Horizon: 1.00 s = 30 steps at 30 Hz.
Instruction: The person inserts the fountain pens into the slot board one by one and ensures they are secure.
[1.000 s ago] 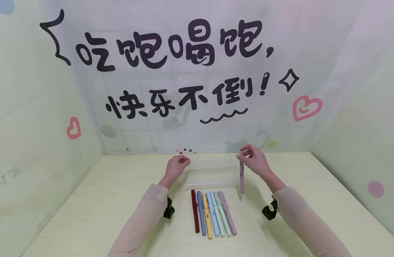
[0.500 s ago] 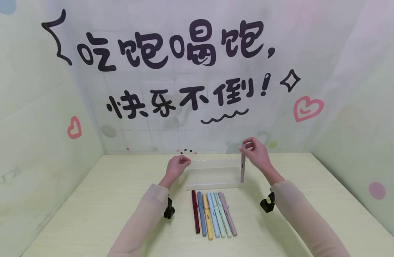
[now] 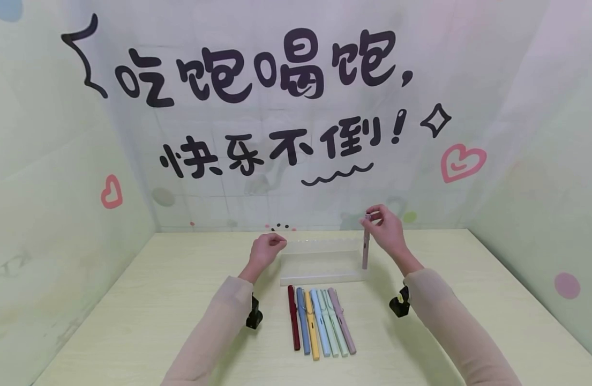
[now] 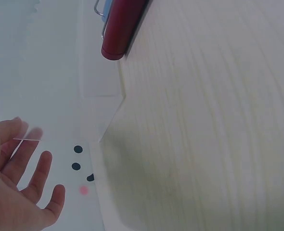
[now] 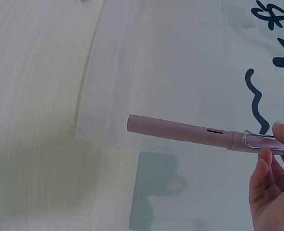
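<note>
A clear plastic pen stand [image 3: 322, 280] stands toward the back of the table. At its upper left corner my left hand [image 3: 265, 251] pinches the edge of the clear panel between thumb and fingertips; the other fingers spread loosely in the left wrist view. My right hand [image 3: 387, 230] holds a pinkish-mauve pen [image 5: 180, 132] by its clipped cap, thumb on one side and fingers on the other. That pen hangs upright, cap up, at the stand's right end. Its lower end shows right above the front ledge [image 5: 103, 96] in the right wrist view.
In front of the stand several pens lie side by side: dark red [image 3: 293, 317], blue [image 3: 302, 320], yellow [image 3: 312, 325], light blue [image 3: 320, 321], pale green and mauve [image 3: 342, 320]. A printed backdrop [image 3: 296, 203] rises behind the table [image 3: 146, 321].
My right hand has lifted the mauve pen and shifted it slightly right and back, its lower end rising from in front of the stand to above the ledge. My left hand stays put.
</note>
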{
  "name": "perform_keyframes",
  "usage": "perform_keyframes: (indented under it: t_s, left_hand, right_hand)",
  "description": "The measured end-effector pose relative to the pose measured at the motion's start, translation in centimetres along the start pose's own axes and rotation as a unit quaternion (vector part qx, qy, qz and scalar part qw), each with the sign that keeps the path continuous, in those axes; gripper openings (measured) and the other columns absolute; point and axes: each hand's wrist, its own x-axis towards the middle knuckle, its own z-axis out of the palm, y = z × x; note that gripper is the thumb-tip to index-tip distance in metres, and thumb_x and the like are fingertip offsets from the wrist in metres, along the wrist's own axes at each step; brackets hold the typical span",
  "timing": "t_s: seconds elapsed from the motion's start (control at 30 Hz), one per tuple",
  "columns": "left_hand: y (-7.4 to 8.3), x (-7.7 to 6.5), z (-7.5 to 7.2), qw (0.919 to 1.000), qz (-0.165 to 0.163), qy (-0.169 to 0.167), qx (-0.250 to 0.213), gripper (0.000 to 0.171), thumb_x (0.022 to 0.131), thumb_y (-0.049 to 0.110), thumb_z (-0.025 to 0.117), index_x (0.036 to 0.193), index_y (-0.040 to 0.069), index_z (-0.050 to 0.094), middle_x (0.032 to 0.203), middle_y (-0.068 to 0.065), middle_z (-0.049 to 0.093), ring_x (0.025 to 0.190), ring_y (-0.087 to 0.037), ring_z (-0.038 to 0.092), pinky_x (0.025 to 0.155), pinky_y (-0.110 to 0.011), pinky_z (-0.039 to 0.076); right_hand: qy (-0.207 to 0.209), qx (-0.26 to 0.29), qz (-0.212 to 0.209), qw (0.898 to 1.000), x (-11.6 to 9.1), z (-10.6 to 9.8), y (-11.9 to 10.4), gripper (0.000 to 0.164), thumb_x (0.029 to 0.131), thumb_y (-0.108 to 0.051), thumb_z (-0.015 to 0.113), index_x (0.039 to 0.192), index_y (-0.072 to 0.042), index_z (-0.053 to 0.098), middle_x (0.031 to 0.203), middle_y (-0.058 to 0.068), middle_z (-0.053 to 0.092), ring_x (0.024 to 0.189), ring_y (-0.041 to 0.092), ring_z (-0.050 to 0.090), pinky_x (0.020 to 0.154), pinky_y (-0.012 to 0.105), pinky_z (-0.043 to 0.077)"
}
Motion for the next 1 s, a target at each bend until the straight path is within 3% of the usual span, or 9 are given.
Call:
perform_keyframes:
  t_s: [0.37,0.63,1.0]
  left_hand:
    - [0.2,-0.1,0.0,0.9999,-0.015,-0.002,-0.006,0.015,0.085,0.017,0.059,0.09,0.005,0.066,0.088,-0.006,0.064,0.085,-0.021,0.058,0.073,-0.036,0.046]
    - [0.3,-0.1,-0.1,0.9999,-0.011,0.003,-0.007,0.015,0.085,0.017,0.059,0.09,0.005,0.066,0.087,-0.006,0.064,0.084,-0.022,0.059,0.073,-0.036,0.046]
    - [0.3,-0.3,0.0,0.9999,-0.007,0.008,-0.005,0.015,0.085,0.017,0.06,0.089,0.005,0.066,0.085,-0.006,0.064,0.082,-0.02,0.059,0.072,-0.035,0.046]
  right_hand:
    - [0.0,0.015,0.006,1.0,-0.1,0.7,0.3,0.025,0.081,-0.013,0.064,0.1,0.0,0.053,0.087,0.012,0.06,0.063,0.024,0.053,0.058,0.032,0.042]
    - [-0.005,0.01,0.007,1.0,-0.4,1.1,0.7,0.021,0.081,-0.013,0.063,0.098,-0.004,0.054,0.086,0.011,0.061,0.062,0.022,0.052,0.058,0.032,0.042]
    - [-0.015,-0.011,0.002,1.0,-0.7,1.5,1.0,0.023,0.081,-0.012,0.064,0.099,-0.001,0.054,0.086,0.012,0.061,0.065,0.022,0.053,0.059,0.031,0.042]
